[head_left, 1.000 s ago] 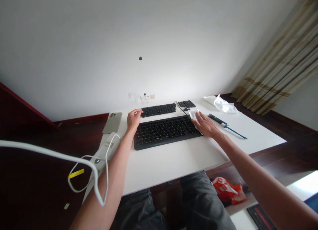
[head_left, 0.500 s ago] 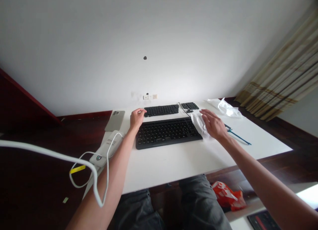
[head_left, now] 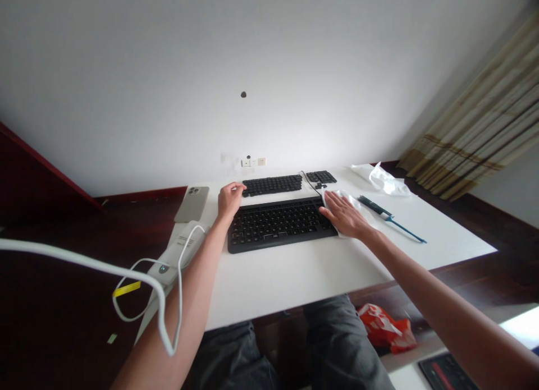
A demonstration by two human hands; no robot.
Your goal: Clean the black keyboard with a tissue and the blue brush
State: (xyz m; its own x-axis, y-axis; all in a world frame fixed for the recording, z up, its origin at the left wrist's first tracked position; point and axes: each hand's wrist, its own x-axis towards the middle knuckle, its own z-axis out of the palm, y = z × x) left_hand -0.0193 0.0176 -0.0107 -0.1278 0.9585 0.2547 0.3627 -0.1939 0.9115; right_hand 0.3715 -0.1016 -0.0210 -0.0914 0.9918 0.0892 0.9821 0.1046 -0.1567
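Note:
A black keyboard base (head_left: 275,224) without its keycaps lies on the white table. My left hand (head_left: 230,200) is at its upper left corner, closed with thumb and fingertips together, beside the left end of the rows of black keycaps (head_left: 273,185) behind the base. Whether anything is in that pinch I cannot make out. Flat over the base's right end rests my right hand (head_left: 343,215), fingers stretched out on a white tissue (head_left: 346,195) that is partly under it. To the right lies a brush (head_left: 375,207) with a blue handle.
Beyond the base stands a smaller keycap block (head_left: 321,177), with a black cable near it. A phone (head_left: 192,203) and a white power strip (head_left: 181,249) with a looping cord line the left edge. Crumpled white tissue (head_left: 385,181) lies at the back right.
My right hand has come left and down onto the keyboard's right end, pressing flat on the tissue. More of the brush now shows. My left hand stays nearly in place.

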